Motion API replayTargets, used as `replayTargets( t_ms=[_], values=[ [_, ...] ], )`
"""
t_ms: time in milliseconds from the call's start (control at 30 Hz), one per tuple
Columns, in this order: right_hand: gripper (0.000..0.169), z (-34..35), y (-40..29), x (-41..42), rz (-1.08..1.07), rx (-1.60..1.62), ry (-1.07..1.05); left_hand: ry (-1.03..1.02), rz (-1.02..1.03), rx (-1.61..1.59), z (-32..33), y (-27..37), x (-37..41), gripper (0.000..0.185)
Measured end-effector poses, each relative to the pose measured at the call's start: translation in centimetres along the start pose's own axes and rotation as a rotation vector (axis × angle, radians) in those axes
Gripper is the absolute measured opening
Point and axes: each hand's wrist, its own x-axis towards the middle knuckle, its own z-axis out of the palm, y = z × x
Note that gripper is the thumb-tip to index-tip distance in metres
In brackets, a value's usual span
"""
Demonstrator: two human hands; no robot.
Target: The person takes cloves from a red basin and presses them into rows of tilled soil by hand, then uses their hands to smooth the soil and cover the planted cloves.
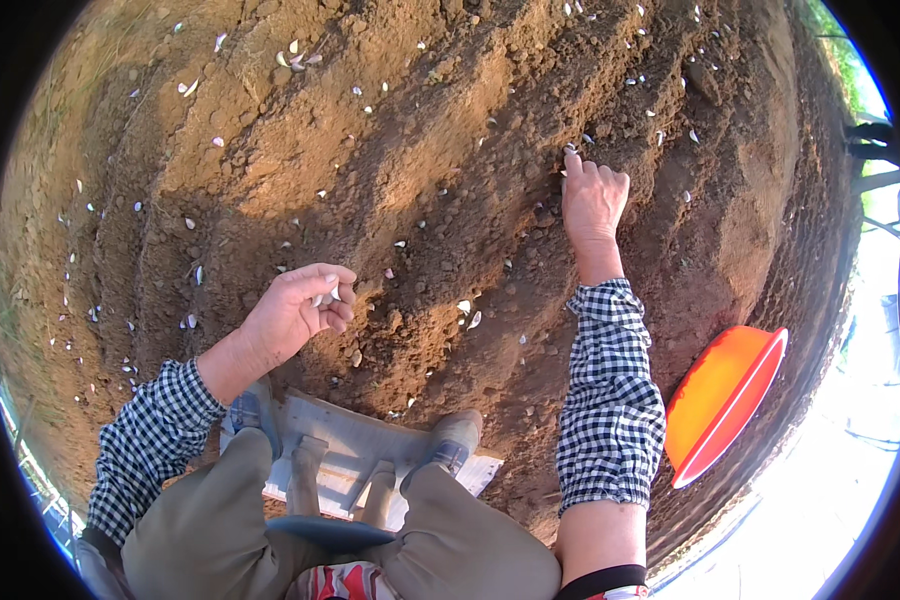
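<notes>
Several pale garlic cloves (327, 297) rest in my left hand (296, 304), its fingers curled around them above the soil. My right hand (594, 199) reaches down to the furrowed soil (450, 142), back of the hand up. Its index fingertip touches a garlic clove (571, 148) on the ground. Whether the thumb also pinches this clove is hidden beneath the hand. Just beyond the fingertip lies another clove (588, 139). More cloves are scattered along the furrows, with a small cluster (297, 60) at the upper left. Black-and-white checked sleeves cover both forearms.
An orange plastic basin (720, 405) stands tilted on the soil right of my right forearm. Beneath my shoes (457, 435) lies a flat board (360, 427). A low stool with wooden legs (304, 472) and a blue-grey seat (330, 529) stands between my knees.
</notes>
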Motion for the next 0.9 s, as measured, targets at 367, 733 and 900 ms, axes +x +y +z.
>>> replayTargets(
  t_ms=[367,733,900],
  values=[
    [0.012,-8.7,-8.0,-5.6,-0.098,0.888,0.110,-0.022,-0.134,-0.106,3.3,-0.7,2.8,0.041],
    [0.018,-1.1,0.6,1.9,0.117,0.144,0.065,-0.132,-0.123,0.035,4.3,-1.3,3.9,0.023],
    [0.015,-1.0,1.0,1.6,0.277,0.472,0.046,-0.076,-0.094,0.025,2.3,-1.3,3.1,0.021]
  ],
)
